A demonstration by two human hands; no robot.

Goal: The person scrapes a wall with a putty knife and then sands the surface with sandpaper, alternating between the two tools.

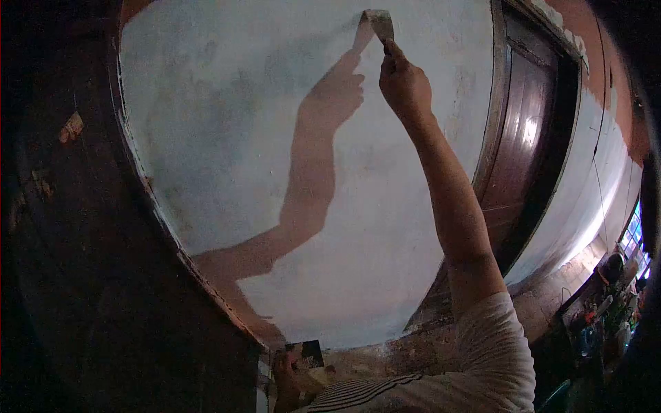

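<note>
High on the white-coated wall [372,227], my right hand [406,82] is closed around the handle of a putty knife [381,26]. Its blade points up, and the blade's edge meets its own shadow on the wall. Low in the view, beside the striped shirt, my left hand [288,382] grips a dark, flat, square-edged plate [308,352]. A pale lump [320,375] shows at the plate's lower side. Part of the left hand is lost in dim light.
A dark wooden door [520,131] in its frame stands right of the wall. Dark boards [69,227] fill the left side. At the lower right, assorted household items [606,310] crowd together near a bright window [633,237].
</note>
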